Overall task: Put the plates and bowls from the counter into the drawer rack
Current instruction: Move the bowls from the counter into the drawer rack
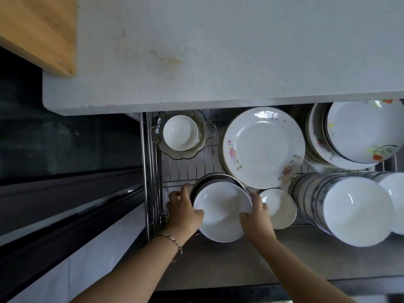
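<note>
A plain white bowl [222,212] sits on top of a stack of dark-rimmed dishes at the front left of the wire drawer rack [185,169]. My left hand [184,212] grips the bowl's left rim, a bracelet on its wrist. My right hand [256,217] grips the right rim. The grey counter [218,51] above the open drawer shows no dishes in this view.
In the rack stand a stack of floral plates [263,147], a small white bowl [278,207], a white bowl in a glass dish [181,133], a tall bowl stack [354,212] and more floral plates [360,132]. A wooden board [39,31] lies on the counter's left.
</note>
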